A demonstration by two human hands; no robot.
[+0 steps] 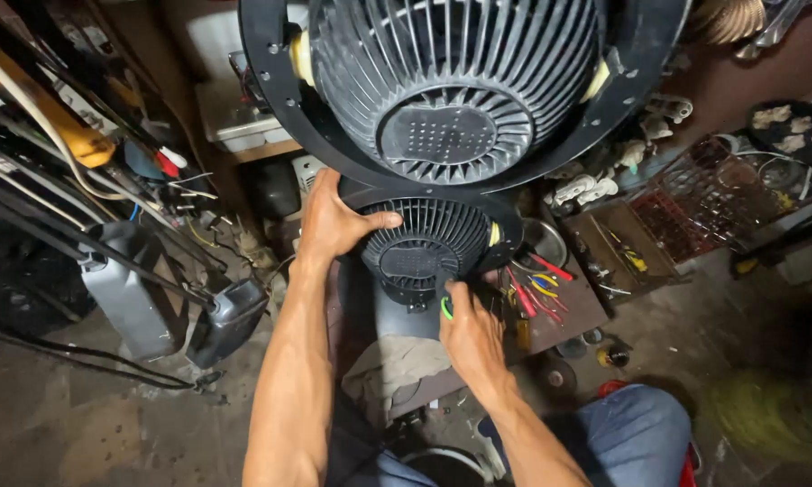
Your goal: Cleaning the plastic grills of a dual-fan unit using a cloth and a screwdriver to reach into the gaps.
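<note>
A small black fan housing (428,243) with a ribbed rear grille stands on a low work surface (564,320) in front of me. My left hand (334,221) grips its upper left rim, thumb laid across the ribs. My right hand (469,329) sits just below the grille and holds a green-handled tool (445,307), its tip hidden behind the hand. A second, larger black fan grille (455,77) of the same shape hangs very close to the camera at the top of the view and covers what lies behind it.
Red and yellow handled tools (536,289) lie to the right of the fan. A wooden box (627,248) and a red wire crate (694,203) stand further right. Grey plastic canisters (131,298), cables and pipes crowd the left. A cloth (397,361) drapes below the fan.
</note>
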